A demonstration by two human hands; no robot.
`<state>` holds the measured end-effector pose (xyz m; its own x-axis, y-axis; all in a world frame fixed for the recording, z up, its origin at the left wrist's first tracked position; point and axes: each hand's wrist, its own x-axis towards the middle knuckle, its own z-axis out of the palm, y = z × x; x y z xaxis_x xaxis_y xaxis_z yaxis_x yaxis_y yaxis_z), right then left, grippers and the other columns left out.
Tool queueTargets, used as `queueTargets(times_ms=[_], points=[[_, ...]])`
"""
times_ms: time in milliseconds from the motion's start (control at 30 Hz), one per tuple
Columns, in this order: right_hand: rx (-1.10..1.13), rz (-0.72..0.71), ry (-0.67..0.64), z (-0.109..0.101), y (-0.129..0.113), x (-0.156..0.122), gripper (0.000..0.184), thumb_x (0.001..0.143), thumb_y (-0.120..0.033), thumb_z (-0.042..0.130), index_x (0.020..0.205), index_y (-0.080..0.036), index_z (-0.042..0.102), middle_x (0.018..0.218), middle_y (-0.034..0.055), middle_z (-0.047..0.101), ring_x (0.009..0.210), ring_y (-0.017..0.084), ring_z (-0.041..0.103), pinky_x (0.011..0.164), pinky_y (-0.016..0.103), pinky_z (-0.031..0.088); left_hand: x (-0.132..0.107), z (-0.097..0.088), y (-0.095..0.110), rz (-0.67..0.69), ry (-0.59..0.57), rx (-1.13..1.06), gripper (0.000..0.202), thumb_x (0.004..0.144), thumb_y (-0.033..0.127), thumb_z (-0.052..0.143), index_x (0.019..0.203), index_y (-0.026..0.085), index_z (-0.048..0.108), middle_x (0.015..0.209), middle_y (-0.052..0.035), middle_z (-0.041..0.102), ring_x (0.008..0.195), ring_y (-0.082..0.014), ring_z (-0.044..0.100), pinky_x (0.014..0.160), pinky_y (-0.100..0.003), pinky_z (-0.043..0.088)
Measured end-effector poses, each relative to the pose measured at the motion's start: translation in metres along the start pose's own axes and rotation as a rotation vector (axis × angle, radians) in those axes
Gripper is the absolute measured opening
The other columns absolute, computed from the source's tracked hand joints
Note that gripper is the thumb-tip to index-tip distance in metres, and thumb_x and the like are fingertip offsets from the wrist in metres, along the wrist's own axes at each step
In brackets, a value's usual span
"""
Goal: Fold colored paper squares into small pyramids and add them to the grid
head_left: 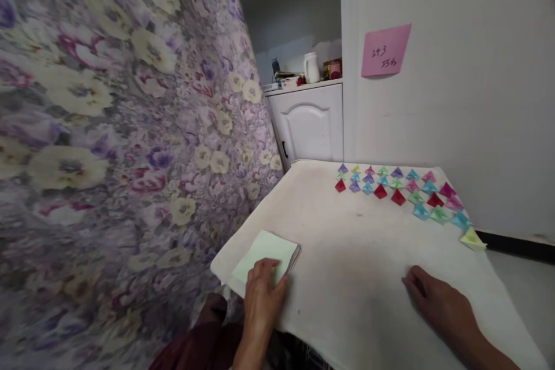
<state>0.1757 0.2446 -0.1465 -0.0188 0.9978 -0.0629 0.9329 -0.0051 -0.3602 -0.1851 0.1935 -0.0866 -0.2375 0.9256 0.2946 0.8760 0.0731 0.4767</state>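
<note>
At the lower centre-left of the frame, the left hand (262, 289) rests on a paper stack (271, 245), its fingers bent over the pale green top sheet and its thumb beside the right edge; whether this grip pinches a sheet, I cannot tell. The stack lies at the near left corner of the white-covered table (338, 254). At the lower right, the right hand (442, 303) has its fingers curled inward over the table, and whether anything sits inside that grip cannot be told. Beyond it, toward the table's far right corner, folded paper pieces (380, 191) in red, blue, green, purple and pink stand in rows, with a yellow piece (472, 239) nearest the right hand. A pink note (385, 51) with handwriting is on the wall (455, 127) at upper right. A white jug (311, 67) stands on a cabinet (307, 121) at upper centre, and floral fabric (130, 127) fills the left side.
</note>
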Motion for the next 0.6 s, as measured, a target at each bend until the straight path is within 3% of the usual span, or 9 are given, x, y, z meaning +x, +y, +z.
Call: queueTargets(times_ms=[167, 600], points=[[-0.016, 0.009, -0.026, 0.0012, 0.0, -0.0005, 0.035, 0.087, -0.052, 0.027, 0.074, -0.026, 0.046, 0.07, -0.0008, 0.064, 0.067, 0.022, 0.061, 0.052, 0.027, 0.03, -0.0029, 0.0081, 0.0083, -0.034, -0.023, 0.061, 0.023, 0.074, 0.02, 0.054, 0.096, 0.018, 0.06, 0.097, -0.0079, 0.059, 0.093, -0.0245, 0.051, 0.083, -0.038, 0.041], [0.0, 0.021, -0.038, -0.0008, -0.0025, -0.0021, 0.036, 0.086, -0.053, 0.028, 0.073, -0.025, 0.047, 0.07, 0.0005, 0.064, 0.066, 0.022, 0.061, 0.051, 0.027, 0.031, -0.0024, 0.0035, 0.0062, -0.068, -0.035, 0.047, 0.015, 0.078, 0.02, 0.048, 0.086, 0.018, 0.061, 0.088, -0.0063, 0.06, 0.089, -0.0229, 0.055, 0.079, -0.036, 0.042]])
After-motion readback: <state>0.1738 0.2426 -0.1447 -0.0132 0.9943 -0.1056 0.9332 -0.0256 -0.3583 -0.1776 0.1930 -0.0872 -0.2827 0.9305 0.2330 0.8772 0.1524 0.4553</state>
